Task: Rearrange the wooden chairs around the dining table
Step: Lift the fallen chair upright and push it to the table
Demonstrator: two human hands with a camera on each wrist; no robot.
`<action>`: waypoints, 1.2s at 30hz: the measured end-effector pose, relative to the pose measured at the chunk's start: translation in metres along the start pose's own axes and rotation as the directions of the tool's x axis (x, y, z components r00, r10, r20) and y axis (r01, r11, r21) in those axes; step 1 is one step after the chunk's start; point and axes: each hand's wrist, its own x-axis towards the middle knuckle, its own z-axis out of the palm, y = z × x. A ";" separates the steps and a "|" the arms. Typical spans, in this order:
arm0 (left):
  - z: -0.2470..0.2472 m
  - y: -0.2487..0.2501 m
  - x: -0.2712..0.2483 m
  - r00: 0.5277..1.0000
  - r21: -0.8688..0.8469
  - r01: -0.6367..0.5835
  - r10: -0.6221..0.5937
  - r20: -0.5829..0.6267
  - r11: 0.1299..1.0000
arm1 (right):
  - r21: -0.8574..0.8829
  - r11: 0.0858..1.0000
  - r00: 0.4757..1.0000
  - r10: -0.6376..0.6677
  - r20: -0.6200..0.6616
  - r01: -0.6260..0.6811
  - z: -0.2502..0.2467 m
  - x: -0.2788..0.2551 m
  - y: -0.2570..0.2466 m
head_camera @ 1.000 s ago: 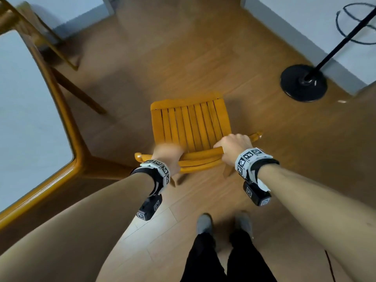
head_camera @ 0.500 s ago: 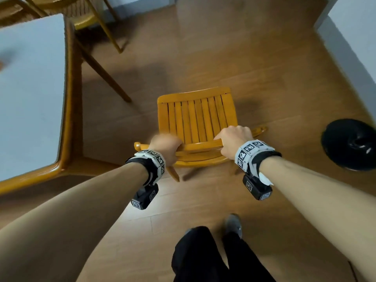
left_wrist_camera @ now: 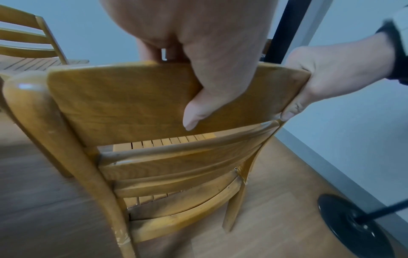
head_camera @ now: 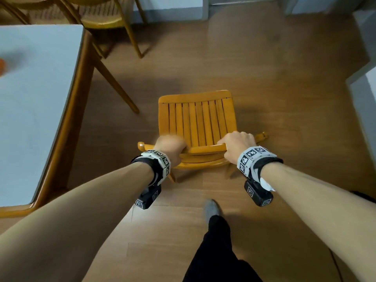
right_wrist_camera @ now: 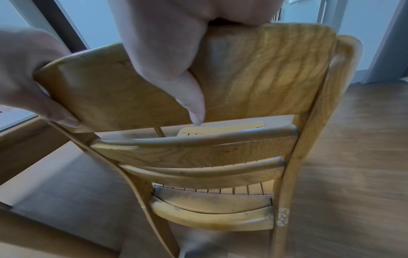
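Note:
A yellow-brown wooden chair [head_camera: 197, 121] with a slatted seat stands on the floor in front of me, its back toward me. My left hand [head_camera: 169, 146] grips the left part of the top back rail [left_wrist_camera: 123, 97], thumb on the rear face. My right hand [head_camera: 238, 144] grips the right part of the same rail [right_wrist_camera: 260, 69], its thumb also behind it. The dining table [head_camera: 67, 110], white-topped with a wooden rim, lies to the left of the chair. Two more wooden chairs [head_camera: 105, 19] stand at the table's far end.
A slanted table leg [head_camera: 116, 86] reaches toward the chair's left side. A black round stand base [left_wrist_camera: 353, 225] sits on the floor at the right, near the wall [head_camera: 366, 102]. My feet [head_camera: 211, 209] are just behind the chair. Open wood floor lies ahead.
My view has swung left and forward: the table's far end and the other chairs have come into sight and the black stand has left the head view. Both hands keep their grip on the rail.

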 end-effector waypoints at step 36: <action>-0.344 -0.489 0.564 0.997 -0.021 0.070 -0.070 -0.011 0.997 | -0.035 0.994 0.994 -0.106 -0.021 0.105 -0.404 0.716 -0.091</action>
